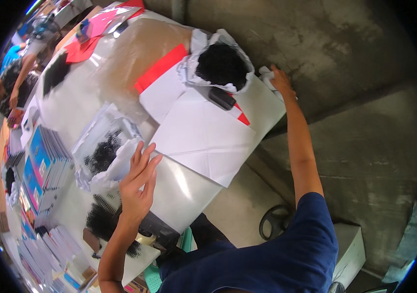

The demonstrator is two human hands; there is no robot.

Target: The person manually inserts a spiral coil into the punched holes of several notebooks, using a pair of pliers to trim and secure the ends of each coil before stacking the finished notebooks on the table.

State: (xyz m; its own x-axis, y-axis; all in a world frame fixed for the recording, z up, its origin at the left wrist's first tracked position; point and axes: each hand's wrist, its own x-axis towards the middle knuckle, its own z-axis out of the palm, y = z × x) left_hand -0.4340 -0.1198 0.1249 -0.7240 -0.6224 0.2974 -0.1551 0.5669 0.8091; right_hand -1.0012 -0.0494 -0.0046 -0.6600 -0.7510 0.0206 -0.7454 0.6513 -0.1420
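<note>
My left hand point(139, 189) is raised over the table with its fingers apart, holding nothing. It is beside a crumpled white wrapper point(132, 132) with a heap of small black pieces in it. At the table's far right edge, my right hand point(282, 82) is closed on a crumpled white piece point(267, 77), paper or plastic. To its left a white bag point(243, 49) stands open, full of black pieces point(222, 66). Next to the bag lies a black block-shaped object point(222, 98). Large white sheets point(203, 132) cover the table's right end.
Stacks of blue-covered notebooks point(40, 166) stand on the left. Black comb-like strips point(102, 217) lie near my left forearm, by a dark machine part point(158, 230). Clear plastic point(137, 53) and red sheets point(162, 68) are at the back. Another person point(20, 73) is at the far left.
</note>
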